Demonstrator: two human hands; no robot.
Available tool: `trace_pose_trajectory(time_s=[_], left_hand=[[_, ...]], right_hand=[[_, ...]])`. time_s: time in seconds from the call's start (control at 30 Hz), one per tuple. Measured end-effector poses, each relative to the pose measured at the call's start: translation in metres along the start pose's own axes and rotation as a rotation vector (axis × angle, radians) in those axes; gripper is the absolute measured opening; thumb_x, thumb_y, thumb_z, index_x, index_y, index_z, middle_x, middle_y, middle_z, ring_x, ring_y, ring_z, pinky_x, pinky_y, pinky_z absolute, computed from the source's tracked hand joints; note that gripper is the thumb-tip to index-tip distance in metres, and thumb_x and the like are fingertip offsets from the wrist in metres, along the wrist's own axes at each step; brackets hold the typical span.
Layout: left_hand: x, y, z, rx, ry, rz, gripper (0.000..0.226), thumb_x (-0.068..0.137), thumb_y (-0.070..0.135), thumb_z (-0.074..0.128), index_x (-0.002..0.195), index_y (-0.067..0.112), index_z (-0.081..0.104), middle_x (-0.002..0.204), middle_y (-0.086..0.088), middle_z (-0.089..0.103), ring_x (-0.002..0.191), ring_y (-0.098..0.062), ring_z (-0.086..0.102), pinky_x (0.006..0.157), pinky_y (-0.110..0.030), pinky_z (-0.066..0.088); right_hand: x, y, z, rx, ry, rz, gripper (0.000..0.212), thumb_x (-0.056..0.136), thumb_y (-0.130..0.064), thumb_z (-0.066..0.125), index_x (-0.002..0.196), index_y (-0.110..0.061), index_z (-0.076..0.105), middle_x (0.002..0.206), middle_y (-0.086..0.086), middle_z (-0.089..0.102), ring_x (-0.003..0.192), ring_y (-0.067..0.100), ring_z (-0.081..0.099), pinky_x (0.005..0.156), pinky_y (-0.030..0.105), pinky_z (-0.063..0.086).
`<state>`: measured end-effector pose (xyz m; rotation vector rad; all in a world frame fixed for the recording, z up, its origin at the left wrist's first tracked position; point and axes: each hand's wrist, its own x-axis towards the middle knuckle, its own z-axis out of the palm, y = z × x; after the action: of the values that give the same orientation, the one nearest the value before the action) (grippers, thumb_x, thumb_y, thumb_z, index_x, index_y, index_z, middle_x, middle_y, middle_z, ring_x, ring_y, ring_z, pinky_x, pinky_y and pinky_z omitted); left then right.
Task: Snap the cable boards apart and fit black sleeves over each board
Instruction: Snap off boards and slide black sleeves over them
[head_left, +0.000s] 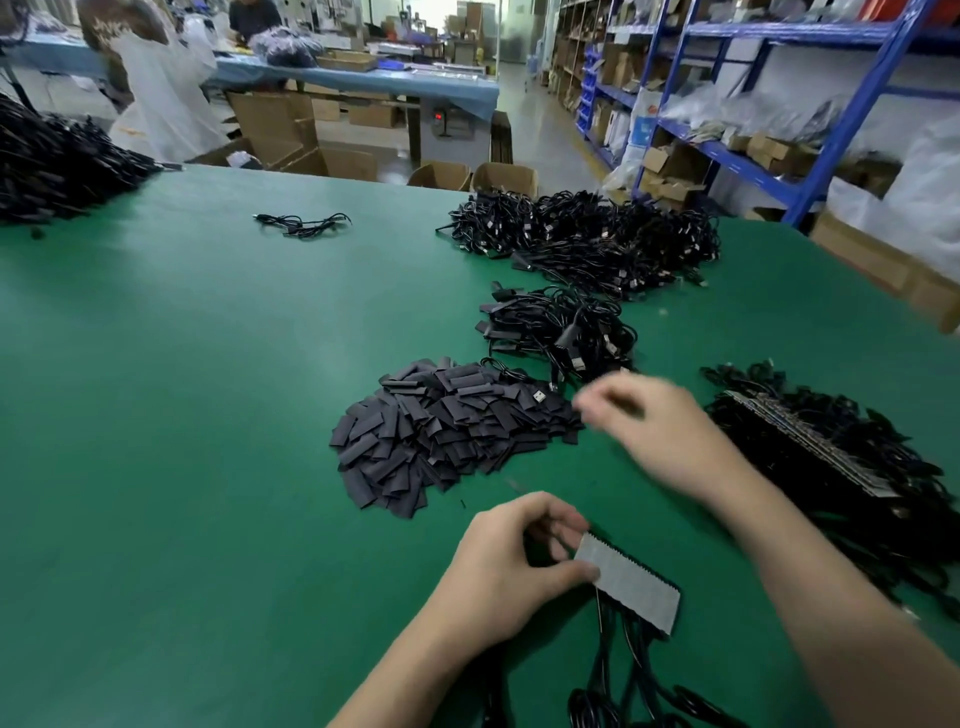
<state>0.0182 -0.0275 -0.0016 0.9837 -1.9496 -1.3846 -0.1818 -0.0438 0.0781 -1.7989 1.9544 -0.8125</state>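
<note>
I have the left hand (514, 561) low at 6 o'clock. Its thumb and curled fingers pinch the left end of a board strip (631, 590). The strip shows its grey face and slopes down toward 4 o'clock, with a toothed far edge. Its cables (613, 686) hang off the near edge and run out of view at the bottom. The right hand (641, 415) sits at 1 o'clock from the left one, above the green table (182, 389), and it is smeared with blur. Its fingertips are at the 3 o'clock edge of the sleeves (441, 431). I cannot tell whether they hold one, or whether the hand is wide or closed. The sleeves are a loose heap of flat black pieces near the middle of the view, at 11 o'clock from the left hand, and a plug (540, 397) lies on the heap's right side. At 12 o'clock from the heap is a small bundle (561, 327) of cables, some ends showing black sleeves, and beyond it a big bundle (587, 239). At 3 o'clock a second strip (810, 441) lies on a dark cable heap (857, 499). A loose cable (304, 224) lies alone at 11 o'clock, a far heap (57, 161) sits at 10 o'clock, and blue racks (779, 104) stand at 2 o'clock.
</note>
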Motion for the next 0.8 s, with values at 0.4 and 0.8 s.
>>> trace_pose_trajectory(time_s=[0.4, 0.8], left_hand=[[-0.003, 0.004, 0.001, -0.233, 0.012, 0.017, 0.008, 0.095, 0.015, 0.073, 0.103, 0.017, 0.072, 0.08, 0.012, 0.066, 0.077, -0.008, 0.06, 0.075, -0.024, 0.049], [-0.004, 0.005, 0.011, 0.103, 0.028, 0.214, 0.045, 0.099, 0.053, 0.043, 0.07, 0.02, 0.039, 0.063, 0.014, 0.033, 0.059, -0.003, 0.031, 0.055, -0.025, 0.028]], right_hand=[[-0.099, 0.036, 0.04, 0.403, -0.159, 0.07, 0.027, 0.09, -0.051, 0.065, 0.097, -0.027, 0.075, 0.086, -0.004, 0.074, 0.084, 0.012, 0.07, 0.077, 0.032, 0.055], [-0.103, 0.031, 0.044, 0.428, -0.148, 0.027, 0.015, 0.1, -0.025, 0.067, 0.085, -0.024, 0.068, 0.077, -0.011, 0.067, 0.076, 0.003, 0.061, 0.074, 0.03, 0.051]])
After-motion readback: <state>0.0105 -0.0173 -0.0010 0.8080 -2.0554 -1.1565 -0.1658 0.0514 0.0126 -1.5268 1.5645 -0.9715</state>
